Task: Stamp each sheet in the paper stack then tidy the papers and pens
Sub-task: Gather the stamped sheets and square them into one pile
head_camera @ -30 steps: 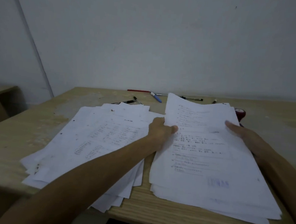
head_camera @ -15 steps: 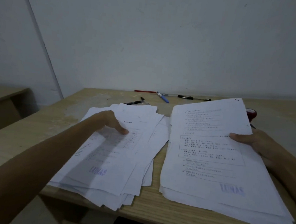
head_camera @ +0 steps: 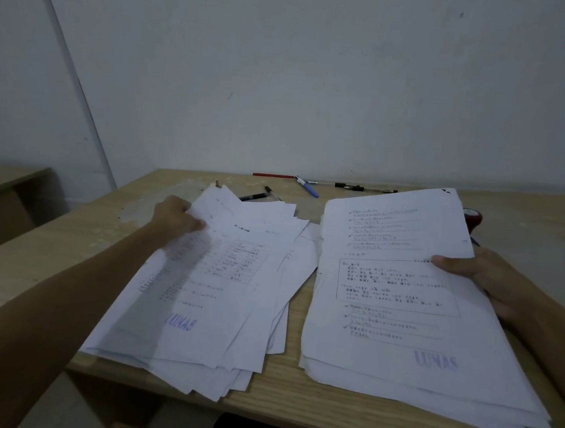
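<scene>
We judge stamping largely done: both top sheets show blue marks. Our left hand (head_camera: 177, 218) pinches the fanned pile (head_camera: 209, 285); our right hand (head_camera: 481, 274) grips the right stack (head_camera: 398, 305). Squaring papers and gathering pens (head_camera: 310, 186) on the worktop (head_camera: 294, 402) remains.

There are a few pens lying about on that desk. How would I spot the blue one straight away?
Look along the far edge of the wooden desk, where it meets the wall. Behind the two paper piles, between a thin red pen and a black pen, lies the blue pen. It alone has a white and blue barrel, lying slanted.
</scene>
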